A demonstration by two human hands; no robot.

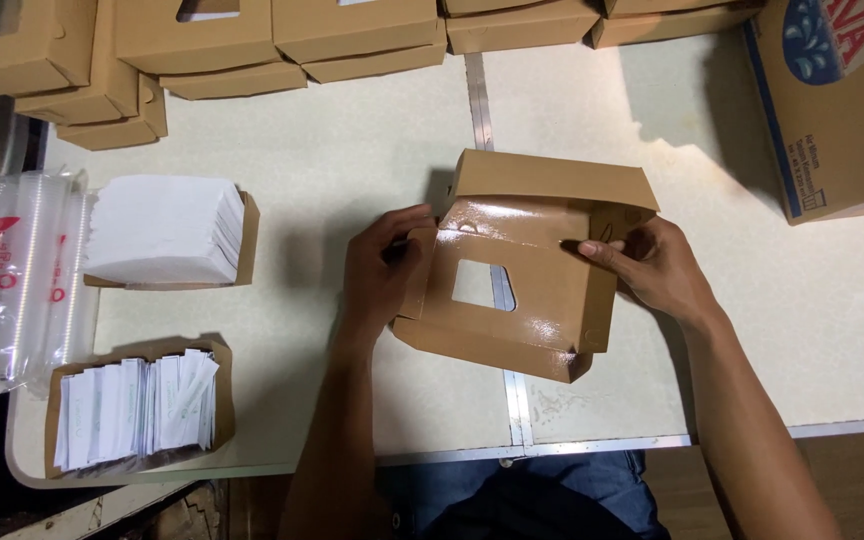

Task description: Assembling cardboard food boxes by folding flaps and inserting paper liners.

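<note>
A pale cream worktop point(332, 150) fills the view, with a metal seam strip point(479, 100) running from twelve toward six o'clock. Its rounded corner sits at eight o'clock. Overhead light glares softly off the surface and casts short shadows. Dark floor shows at seven o'clock, and a brown wooden surface point(852, 470) lies at four o'clock.

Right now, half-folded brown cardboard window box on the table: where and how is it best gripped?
Probably by the two side walls of the brown cardboard window box, one from each side, as the left hand and right hand do. The glossy panel has a cut-out window and likely flexes; the folded side flaps look stiffer and stand raised off the pale table.
</note>
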